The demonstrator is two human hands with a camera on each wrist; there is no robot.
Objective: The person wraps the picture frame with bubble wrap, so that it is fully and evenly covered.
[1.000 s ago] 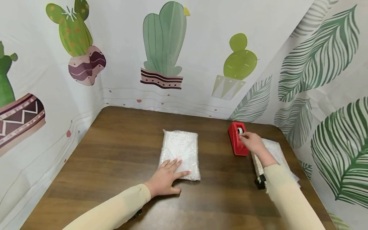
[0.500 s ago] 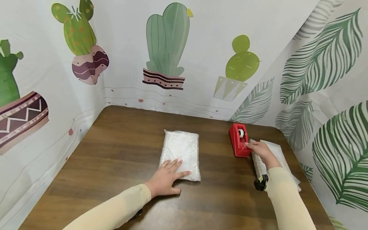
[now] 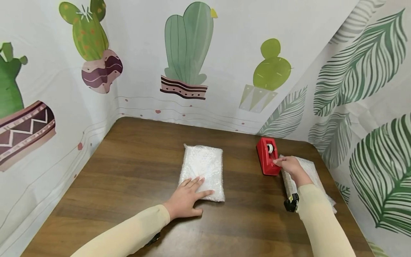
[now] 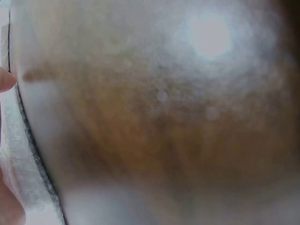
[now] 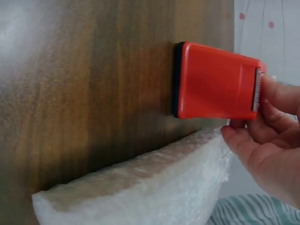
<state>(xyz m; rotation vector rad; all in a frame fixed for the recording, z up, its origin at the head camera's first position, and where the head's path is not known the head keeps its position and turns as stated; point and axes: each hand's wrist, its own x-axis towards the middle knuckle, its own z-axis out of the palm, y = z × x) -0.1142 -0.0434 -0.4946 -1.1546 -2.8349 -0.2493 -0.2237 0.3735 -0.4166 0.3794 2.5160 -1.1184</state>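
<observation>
My left hand (image 3: 185, 201) lies spread over the lower left part of a flat bubble-wrapped package (image 3: 205, 162), its thumb out to the side on the table. In the left wrist view only bits of the fingers show beside the package edge (image 4: 40, 176). At the right stands a red tape dispenser (image 3: 264, 157) with a white-cored tape roll (image 3: 270, 148). My right hand (image 3: 289, 166) is at its serrated cutter (image 5: 257, 90), thumb and fingers curled, seeming to pinch the end of the clear tape. The tape itself is hard to make out.
A second bubble-wrapped bundle (image 3: 308, 169) lies under my right forearm, close beside the dispenser. The brown wooden table (image 3: 138, 160) meets a printed cloth backdrop (image 3: 135, 60) at the back and along both sides.
My right hand has come from the tape roll forward to the dispenser's cutter, then held nearly still. My left hand stays on the package. The view has shifted slightly.
</observation>
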